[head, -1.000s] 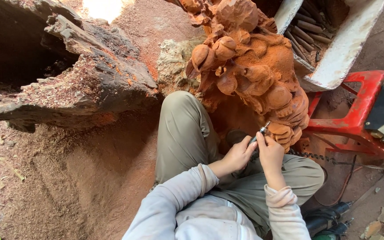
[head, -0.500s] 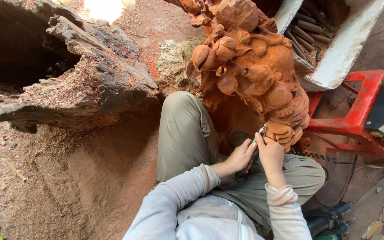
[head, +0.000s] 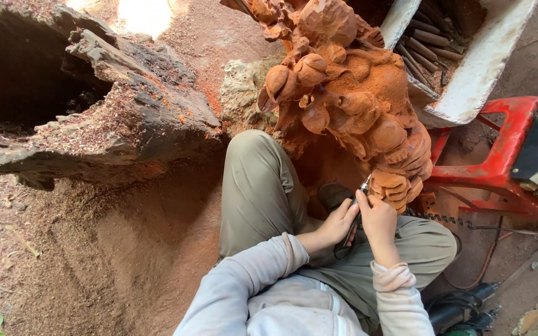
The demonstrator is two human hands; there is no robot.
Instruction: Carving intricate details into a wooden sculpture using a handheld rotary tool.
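right hand [head: 378, 218]: fingers clamped on rotary tool [head: 357, 200], tip set against carving [head: 356, 106] lower edge | left hand [head: 339, 223]: fingers wrapped on tool body, likely steadying | carving stood upright between knees, within reach | sawdust floor [head: 113, 261]

the carving [head: 356, 106] is reddish wood, matt, its rounded lobes smooth under a coat of fine sawdust. the big log [head: 113, 118] is dark, rough, cracked wood. the ground [head: 94, 261] is loose reddish dust. the tool [head: 362, 190] has a glinting metal tip. trousers [head: 263, 193] and sleeves [head: 250, 286] are matt cloth. the red frame [head: 499, 155] looks like painted metal, slightly glossy.
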